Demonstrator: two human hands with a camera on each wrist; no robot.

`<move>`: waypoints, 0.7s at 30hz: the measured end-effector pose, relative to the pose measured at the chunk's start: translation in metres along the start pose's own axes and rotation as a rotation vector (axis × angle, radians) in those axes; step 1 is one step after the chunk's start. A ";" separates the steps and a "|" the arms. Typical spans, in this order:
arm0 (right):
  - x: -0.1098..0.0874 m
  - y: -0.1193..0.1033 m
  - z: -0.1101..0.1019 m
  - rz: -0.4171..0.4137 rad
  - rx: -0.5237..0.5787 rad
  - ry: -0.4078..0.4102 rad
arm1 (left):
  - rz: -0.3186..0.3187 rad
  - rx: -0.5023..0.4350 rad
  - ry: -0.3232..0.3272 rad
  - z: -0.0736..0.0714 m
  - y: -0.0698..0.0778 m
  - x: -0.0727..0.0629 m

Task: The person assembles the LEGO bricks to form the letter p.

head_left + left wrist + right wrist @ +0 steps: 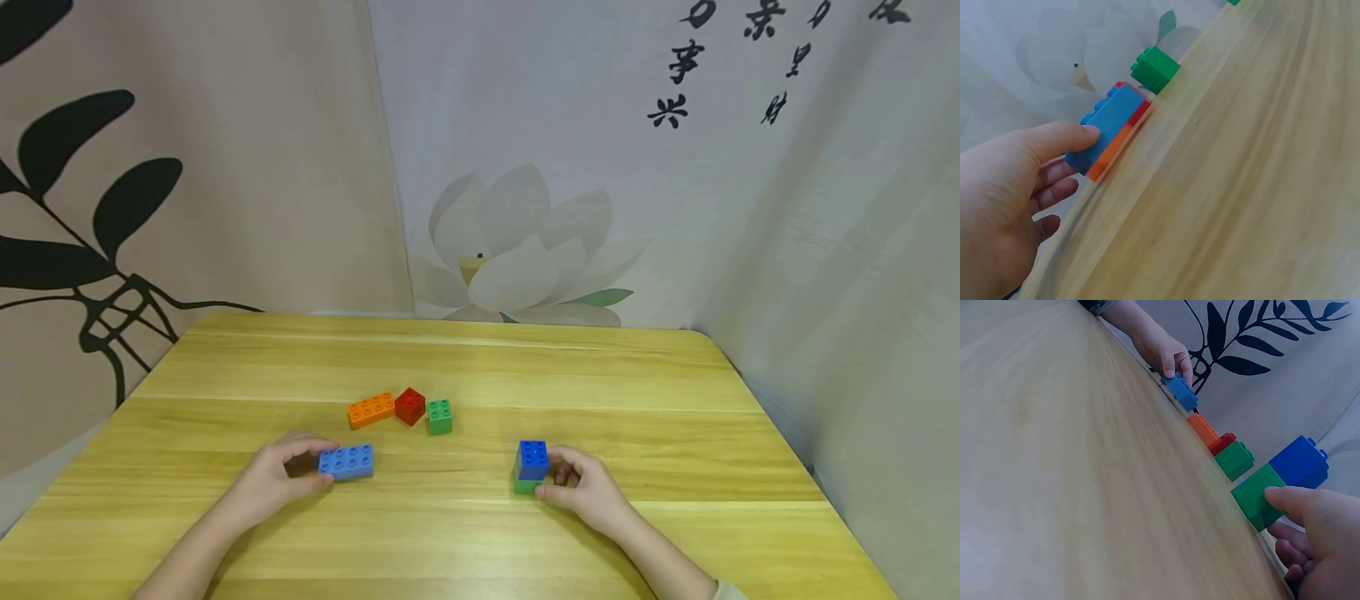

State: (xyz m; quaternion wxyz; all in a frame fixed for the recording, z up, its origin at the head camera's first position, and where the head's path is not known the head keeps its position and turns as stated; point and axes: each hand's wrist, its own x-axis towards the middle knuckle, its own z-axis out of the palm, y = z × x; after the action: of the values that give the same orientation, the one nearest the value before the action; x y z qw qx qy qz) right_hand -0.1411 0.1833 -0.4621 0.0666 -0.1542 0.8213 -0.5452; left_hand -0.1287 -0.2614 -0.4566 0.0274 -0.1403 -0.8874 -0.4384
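Observation:
My left hand (272,479) pinches a long light blue building brick (347,462) by its left end, thumb on the near side and a finger on the far side. In the left wrist view that brick (1110,124) shows its studs, close over the table. To the right, my right hand (587,490) holds a two-brick stack between thumb and fingers. Its top is a dark blue brick (533,459) and its bottom a green brick (527,484). The right wrist view shows the thumb lying against the green brick (1257,497), with the blue brick (1300,464) joined to it.
Beyond the hands, an orange brick (371,411), a red brick (410,406) and a small green brick (439,417) lie in a row on the wooden table (600,383). The red one sits turned cornerwise beside the orange. Printed curtains (300,167) hang behind the table.

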 end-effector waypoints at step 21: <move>0.000 0.003 0.000 -0.060 0.012 0.074 | 0.066 -0.042 0.044 0.020 0.028 0.002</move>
State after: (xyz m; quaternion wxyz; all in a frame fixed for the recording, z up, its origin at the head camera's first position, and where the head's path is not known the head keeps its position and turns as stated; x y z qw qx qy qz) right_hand -0.1412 0.1842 -0.4646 0.0206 -0.1581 0.8149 -0.5573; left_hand -0.1216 -0.2296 -0.4470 0.0584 -0.1601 -0.8721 -0.4586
